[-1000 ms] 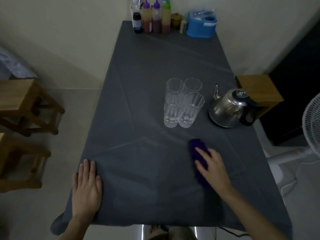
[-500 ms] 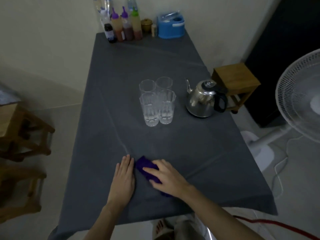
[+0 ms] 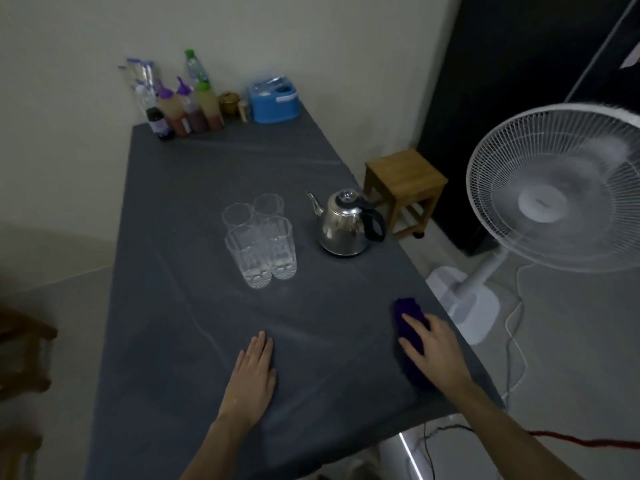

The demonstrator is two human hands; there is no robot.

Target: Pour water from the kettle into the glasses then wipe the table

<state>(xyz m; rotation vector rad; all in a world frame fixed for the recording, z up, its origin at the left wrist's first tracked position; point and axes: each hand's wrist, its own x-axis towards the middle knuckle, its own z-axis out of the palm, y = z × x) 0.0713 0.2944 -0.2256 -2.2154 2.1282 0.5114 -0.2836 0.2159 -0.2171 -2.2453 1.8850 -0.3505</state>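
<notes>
Several clear ribbed glasses (image 3: 259,237) stand grouped in the middle of the grey-clothed table (image 3: 194,188); the two nearest hold a little water. A steel kettle (image 3: 343,225) with a black handle stands to their right. My right hand (image 3: 433,351) presses flat on a purple cloth (image 3: 410,318) near the table's right edge, fingers spread over it. My left hand (image 3: 252,372) lies flat and empty on the tablecloth near the front edge, well left of the cloth.
Sauce bottles (image 3: 188,105) and a blue box (image 3: 273,102) line the far end by the wall. A white standing fan (image 3: 554,188) and a small wooden stool (image 3: 405,185) stand right of the table. A fan cable (image 3: 512,341) trails on the floor.
My right hand has slid the purple cloth from beside my left hand to the table's right edge. My left hand stays flat on the table. The view has turned right.
</notes>
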